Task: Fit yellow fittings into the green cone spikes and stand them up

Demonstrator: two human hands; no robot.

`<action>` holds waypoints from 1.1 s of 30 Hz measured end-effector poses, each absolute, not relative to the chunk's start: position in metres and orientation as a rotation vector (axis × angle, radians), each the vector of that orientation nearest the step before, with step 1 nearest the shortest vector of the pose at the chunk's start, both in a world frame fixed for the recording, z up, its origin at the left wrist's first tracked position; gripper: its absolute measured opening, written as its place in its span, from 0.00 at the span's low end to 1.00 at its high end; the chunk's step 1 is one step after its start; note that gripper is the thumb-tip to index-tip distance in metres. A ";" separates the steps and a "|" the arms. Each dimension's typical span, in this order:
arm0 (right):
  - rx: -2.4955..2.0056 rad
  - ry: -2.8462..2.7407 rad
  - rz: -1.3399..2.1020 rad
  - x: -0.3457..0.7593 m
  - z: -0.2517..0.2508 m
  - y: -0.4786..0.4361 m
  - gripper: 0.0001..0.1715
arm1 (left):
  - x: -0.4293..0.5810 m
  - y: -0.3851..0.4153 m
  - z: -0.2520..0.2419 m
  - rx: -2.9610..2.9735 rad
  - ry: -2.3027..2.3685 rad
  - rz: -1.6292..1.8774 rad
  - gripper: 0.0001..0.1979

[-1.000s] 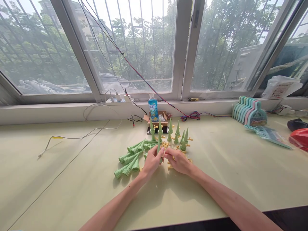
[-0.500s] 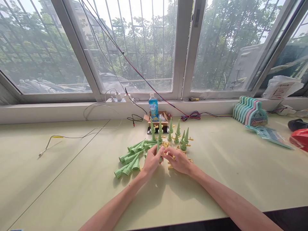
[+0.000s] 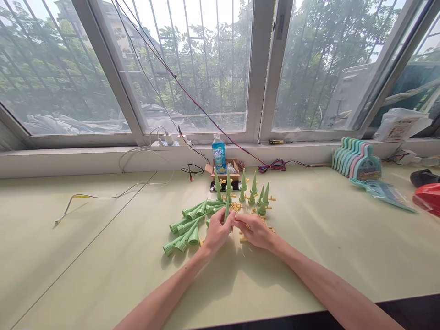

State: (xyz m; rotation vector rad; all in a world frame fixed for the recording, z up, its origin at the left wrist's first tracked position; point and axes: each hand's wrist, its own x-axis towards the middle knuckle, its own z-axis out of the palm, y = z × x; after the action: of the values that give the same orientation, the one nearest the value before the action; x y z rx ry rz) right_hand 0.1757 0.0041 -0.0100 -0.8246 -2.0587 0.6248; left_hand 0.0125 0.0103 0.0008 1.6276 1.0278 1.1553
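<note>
My left hand (image 3: 217, 233) is closed round a green plastic watering spike (image 3: 227, 208), its pointed tip upward. Close against it, my right hand (image 3: 255, 230) is in a pinch at the spike's side; whatever lies between those fingertips is hidden. Left of my hands, several green watering spikes (image 3: 185, 225) lie in a loose pile with their ribbed sockets toward me. Beyond my hands, several spikes fitted with yellow valves (image 3: 253, 185) stand upright. Loose yellow valves (image 3: 243, 239) lie under and around my right hand, partly covered by it.
Behind the upright spikes are a phone (image 3: 206, 186), a small cardboard box (image 3: 234, 175) and a blue drink bottle (image 3: 218, 156). Cables (image 3: 275, 165) run along the window side. To the right stand pastel plastic racks (image 3: 366, 162), with a bagged blue item (image 3: 383, 193) nearby.
My right hand has turned slightly and its fingers have closed in more at the spike's side. The spike tilts a little more to the right. The piles look the same.
</note>
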 end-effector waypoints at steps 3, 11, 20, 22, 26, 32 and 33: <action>-0.818 -2.065 0.612 0.175 -0.010 0.004 0.17 | 0.012 0.010 0.003 1.647 1.034 1.159 0.17; -0.832 -2.068 0.601 0.176 -0.013 0.006 0.17 | 0.012 0.010 0.001 1.687 1.048 1.187 0.18; -0.831 -2.068 0.636 0.176 -0.014 0.006 0.17 | 0.011 0.011 -0.002 1.780 1.109 1.205 0.20; -0.841 -2.065 0.629 0.176 -0.014 0.006 0.17 | 0.010 0.011 -0.002 1.823 1.095 1.207 0.20; -0.854 -2.050 0.622 0.177 -0.016 0.008 0.18 | 0.008 0.012 -0.002 1.954 1.081 1.215 0.19; -0.927 -2.005 0.579 0.179 -0.022 0.013 0.17 | 0.003 0.014 0.002 2.247 1.168 1.172 0.15; -0.947 -1.986 0.566 0.179 -0.023 0.013 0.17 | 0.002 0.013 0.003 2.282 1.189 1.179 0.14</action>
State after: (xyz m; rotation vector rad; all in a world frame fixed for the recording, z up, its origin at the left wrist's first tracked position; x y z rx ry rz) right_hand 0.1794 0.0135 -0.0232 -0.9465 -1.9856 0.5660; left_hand 0.0023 0.0133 0.0028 2.2817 1.1895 1.1786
